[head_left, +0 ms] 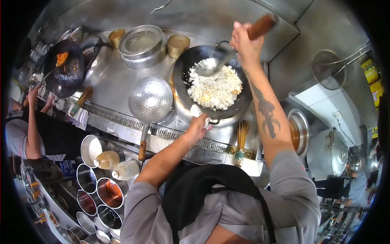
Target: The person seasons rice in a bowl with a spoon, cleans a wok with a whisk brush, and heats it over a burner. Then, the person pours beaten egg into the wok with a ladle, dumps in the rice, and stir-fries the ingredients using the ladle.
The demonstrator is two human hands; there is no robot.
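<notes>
A black wok (181, 77) sits on the stove in front of me, with white fried rice (215, 87) and some yellowish bits heaped in it. My left hand (198, 127) is closed on the wok's near handle through a folded white cloth (196, 110). Raised over the wok's far right side, my right hand (246, 44) is wrapped around the wooden handle of a ladle (206, 67). The ladle's metal bowl is over the rice, slightly blurred. Left of the wok lies a perforated skimmer (150, 97) with its wooden handle toward me.
A metal pot (142, 57) stands behind, between two bamboo containers. A bamboo brush (242, 136) is at the stove's front edge. Sauce pots (110, 193) and two bottles (126, 170) stand lower left. At far left, a co-worker holds another wok (65, 79). A wire strainer (329, 69) hangs right.
</notes>
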